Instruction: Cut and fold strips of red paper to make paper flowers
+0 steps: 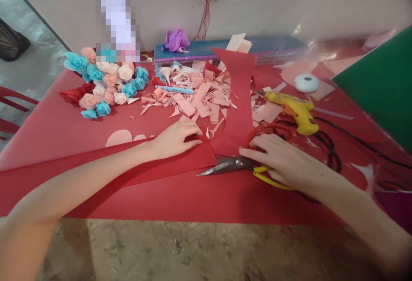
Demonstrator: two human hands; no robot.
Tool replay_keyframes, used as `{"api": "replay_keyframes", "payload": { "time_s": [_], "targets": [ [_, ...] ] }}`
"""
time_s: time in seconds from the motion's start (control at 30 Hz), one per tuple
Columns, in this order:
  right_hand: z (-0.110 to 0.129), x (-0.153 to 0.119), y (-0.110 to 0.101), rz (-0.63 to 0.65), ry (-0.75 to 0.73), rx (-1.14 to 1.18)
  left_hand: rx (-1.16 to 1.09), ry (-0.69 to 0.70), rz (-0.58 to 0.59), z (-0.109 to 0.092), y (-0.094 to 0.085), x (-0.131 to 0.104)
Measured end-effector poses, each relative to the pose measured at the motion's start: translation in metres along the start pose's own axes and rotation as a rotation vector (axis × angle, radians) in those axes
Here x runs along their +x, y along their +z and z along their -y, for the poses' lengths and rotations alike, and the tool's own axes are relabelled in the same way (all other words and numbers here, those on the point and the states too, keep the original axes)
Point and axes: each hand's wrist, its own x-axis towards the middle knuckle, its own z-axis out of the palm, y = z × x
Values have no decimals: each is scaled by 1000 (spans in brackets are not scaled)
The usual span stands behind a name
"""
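My left hand (177, 139) pinches the upper edge of a long red paper sheet (167, 161) lying across the table. Red-and-yellow-handled scissors (225, 166) are in my right hand (278, 156), their blades around the right end of the sheet and pointing left. One blade shows below the paper; the other is partly hidden. Just beyond the scissors, a curved red paper piece (240, 96) reaches back from the sheet's right end.
Pink paper scraps (199, 96) are heaped mid-table. Paper roses (109, 79) stand at the back left. A yellow glue gun (298, 109) with a black cord and a white round device (305, 83) lie at the right, near a green board (383, 88).
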Motion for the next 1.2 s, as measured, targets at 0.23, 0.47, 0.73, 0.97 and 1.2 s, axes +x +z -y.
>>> {"api": "replay_keyframes", "payload": {
  "time_s": [0.23, 0.47, 0.73, 0.97, 1.2],
  "targets": [
    [-2, -7, 0, 38, -3, -35, 23, 0, 10, 0, 1, 1],
    [9, -8, 1, 36, 5, -90, 29, 3, 15, 0, 1, 1],
    [9, 11, -4, 92, 11, -25, 40, 7, 16, 0, 1, 1],
    [8, 3, -3, -28, -107, -55, 47, 0, 19, -1, 1, 1],
    [18, 5, -6, 10, -72, -134, 49, 1, 26, 0, 1, 1]
  ]
}}
